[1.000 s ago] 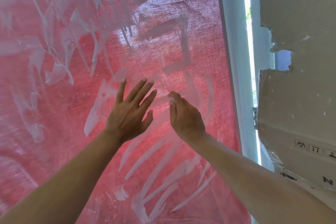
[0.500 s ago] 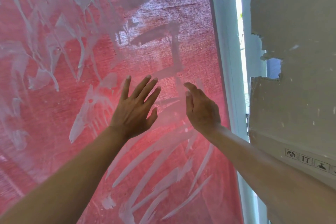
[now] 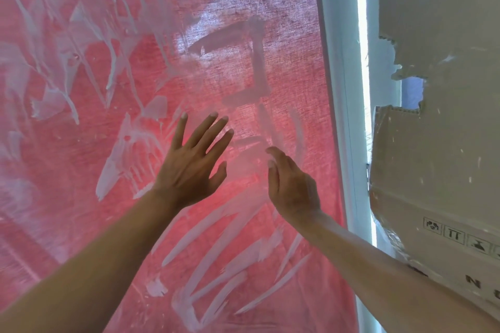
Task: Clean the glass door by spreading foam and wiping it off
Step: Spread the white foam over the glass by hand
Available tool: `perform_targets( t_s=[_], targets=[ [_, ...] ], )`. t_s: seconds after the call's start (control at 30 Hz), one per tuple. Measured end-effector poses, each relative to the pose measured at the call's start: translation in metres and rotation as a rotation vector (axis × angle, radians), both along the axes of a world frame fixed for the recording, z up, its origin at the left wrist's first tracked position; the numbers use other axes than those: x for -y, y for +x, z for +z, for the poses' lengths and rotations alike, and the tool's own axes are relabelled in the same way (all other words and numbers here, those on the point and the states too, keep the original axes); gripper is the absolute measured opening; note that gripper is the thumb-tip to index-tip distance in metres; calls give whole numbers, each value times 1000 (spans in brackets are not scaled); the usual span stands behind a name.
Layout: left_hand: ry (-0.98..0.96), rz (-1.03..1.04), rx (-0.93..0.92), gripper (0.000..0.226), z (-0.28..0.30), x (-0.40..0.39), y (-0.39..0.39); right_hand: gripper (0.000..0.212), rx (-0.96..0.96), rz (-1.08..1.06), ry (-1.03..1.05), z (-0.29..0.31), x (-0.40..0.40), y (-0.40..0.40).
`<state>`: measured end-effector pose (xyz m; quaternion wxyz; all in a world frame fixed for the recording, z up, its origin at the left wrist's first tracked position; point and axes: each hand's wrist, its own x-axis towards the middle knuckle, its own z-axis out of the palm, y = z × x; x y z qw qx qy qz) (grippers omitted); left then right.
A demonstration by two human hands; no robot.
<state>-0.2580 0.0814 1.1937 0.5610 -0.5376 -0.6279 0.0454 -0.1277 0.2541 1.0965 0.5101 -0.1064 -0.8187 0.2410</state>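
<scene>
**Two bare hands raised at a foam-streaked glass door**

We see the glass door [image 3: 81, 170] filling the left and middle of the head view, with a red woven cloth [image 3: 54, 224] showing through it from behind. White foam [image 3: 205, 273] lies over the pane in streaks: long slanted strokes toward the lower edge, dripping runs toward the upper left corner, and a thin cloudy film across the upper middle. The door's pale frame [image 3: 338, 89] runs down the pane's right edge.

We find the left hand [image 3: 189, 170] near the middle of the pane, its back toward us, fingers straight and spread apart, holding nothing. The right hand [image 3: 292, 184] is just beside it, nearer the right edge, seen edge-on with fingers together and slightly bent, also empty. We cannot tell whether either hand touches the glass.

Beyond the frame, torn cardboard [image 3: 438, 170] with printed handling symbols covers the right side; a ragged hole in it shows blue.
</scene>
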Motion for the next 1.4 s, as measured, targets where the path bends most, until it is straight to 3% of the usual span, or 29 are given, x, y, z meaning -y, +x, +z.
perform_targets(
  t_s=[0.2,0.4,0.57,0.93,1.17,1.4],
  targets=[
    [-31,16,12,55,-17,54,-11,41,-12,70,-25,1,41,-11],
    [-64,13,17,55,-22,99,-20,33,-60,-4,-279,6,70,-29],
    [-86,-17,13,58,-27,112,-27,32,36,127,-41,-11,113,-27],
    [-109,-86,-1,54,-32,121,-33,32,-108,-60,-279,-4,113,-32],
    [-134,-74,-43,50,-38,128,-31,27,103,115,-55,-31,167,-42],
    [-137,-85,-39,50,-37,124,-31,34,64,90,-146,-38,152,-28]
  ],
)
